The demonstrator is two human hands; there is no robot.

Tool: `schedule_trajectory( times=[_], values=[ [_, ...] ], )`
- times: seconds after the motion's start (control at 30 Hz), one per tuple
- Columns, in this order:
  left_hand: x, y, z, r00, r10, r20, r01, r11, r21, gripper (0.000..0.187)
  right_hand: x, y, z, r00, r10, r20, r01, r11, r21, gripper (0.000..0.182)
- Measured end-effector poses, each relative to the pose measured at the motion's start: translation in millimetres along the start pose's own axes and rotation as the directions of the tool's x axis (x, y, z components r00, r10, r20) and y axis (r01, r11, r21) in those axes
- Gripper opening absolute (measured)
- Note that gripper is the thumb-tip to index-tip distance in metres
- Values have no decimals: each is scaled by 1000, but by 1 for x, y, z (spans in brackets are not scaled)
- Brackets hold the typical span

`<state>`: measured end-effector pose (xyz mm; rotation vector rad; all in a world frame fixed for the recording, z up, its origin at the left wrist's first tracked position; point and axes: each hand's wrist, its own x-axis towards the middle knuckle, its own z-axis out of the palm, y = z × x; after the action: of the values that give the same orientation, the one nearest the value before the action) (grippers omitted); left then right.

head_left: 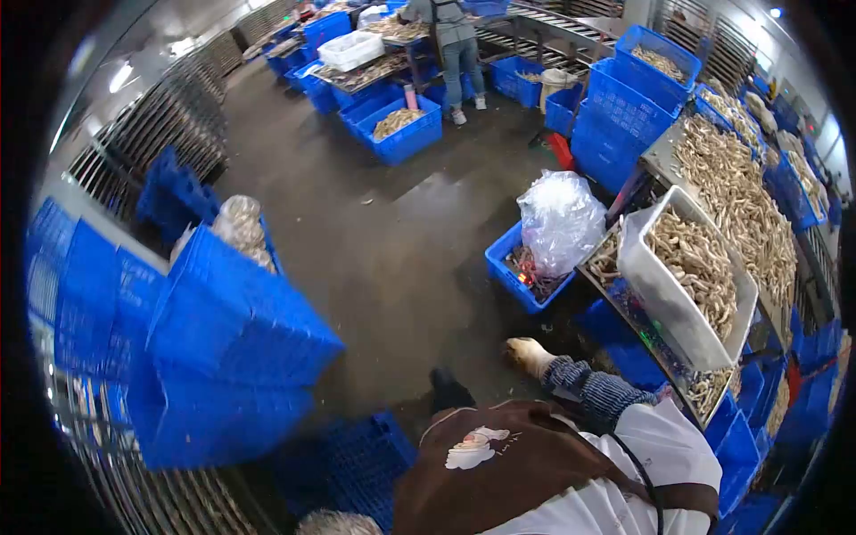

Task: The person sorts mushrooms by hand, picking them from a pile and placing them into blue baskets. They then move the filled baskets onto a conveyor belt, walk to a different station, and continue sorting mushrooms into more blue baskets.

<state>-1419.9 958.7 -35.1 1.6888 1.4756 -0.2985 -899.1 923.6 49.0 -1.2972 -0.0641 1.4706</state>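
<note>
My right hand [529, 357], in a pale glove with a grey-blue knit sleeve, hangs over the wet floor beside my brown apron [526, 455]. Its fingers are small and smeared, and nothing shows in its grasp. Nearest to it is a blue crate [504, 267] with a clear plastic bag [562, 223] and dark and reddish bits inside. To the right, a white tub [655, 299] full of pale, finger-like pieces [691, 263] leans on the edge of a metal table [660, 165]. My left hand is outside the frame; a grey fuzzy patch [339, 523] shows at the bottom edge.
Tall blue crates [232, 312] stand on the left, before metal racks [169, 125]. A blue slatted crate [357, 464] lies near my feet. More stacked crates [624, 116] stand at the right. A person [455, 53] works at a far table beside another white tub [350, 51].
</note>
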Motion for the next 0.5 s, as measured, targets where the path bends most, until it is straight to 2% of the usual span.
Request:
schedule_trajectory(
  times=[0.03,0.07,0.13,0.17,0.2,0.23,0.27,0.3,0.33,0.37,0.4,0.43,0.47,0.5],
  values=[
    [38,16,-25,1000,19,-5,-19,1000,13,21,4,-18,8,981,177,-74,-138,917,374,19],
    [76,32,-54,999,41,-9,-41,998,40,22,6,-38,15,912,307,-271,-193,906,377,21],
    [163,70,-120,991,134,-26,-127,977,170,24,36,-47,3,920,273,-280,-131,889,438,21],
    [209,91,-158,974,225,-25,-205,923,327,25,52,-51,-9,937,232,-260,-89,881,465,21],
    [271,106,-199,915,404,6,-306,682,664,26,54,-69,-9,954,164,-250,-14,860,510,23],
    [329,135,-237,854,520,8,-290,464,837,28,60,-87,-10,950,168,-264,0,844,536,23],
    [388,163,-266,614,638,-465,-402,760,511,30,72,-105,-13,953,136,-272,42,828,559,22],
    [446,206,-315,658,606,-447,-537,794,286,26,91,-121,-16,955,102,-277,82,810,580,22],
    [490,257,-351,808,370,-459,-442,895,-57,34,116,-131,-21,925,113,-362,140,786,602,21],
    [522,309,-382,918,119,-377,-274,880,-388,46,140,-144,-29,927,112,-358,147,769,622,21],
    [549,347,-399,914,134,-384,-283,887,-365,46,167,-161,-39,924,138,-356,141,744,654,22],
    [573,386,-416,900,146,-411,-251,944,-215,49,197,-183,-44,924,161,-348,133,716,685,23],
    [606,441,-430,880,175,-442,-226,972,-65,52,223,-204,-46,918,-53,-394,314,705,637,20],
    [561,520,-425,895,315,-317,-358,930,-86,58,256,-230,-56,903,-98,-419,358,713,603,20]
  ],
)
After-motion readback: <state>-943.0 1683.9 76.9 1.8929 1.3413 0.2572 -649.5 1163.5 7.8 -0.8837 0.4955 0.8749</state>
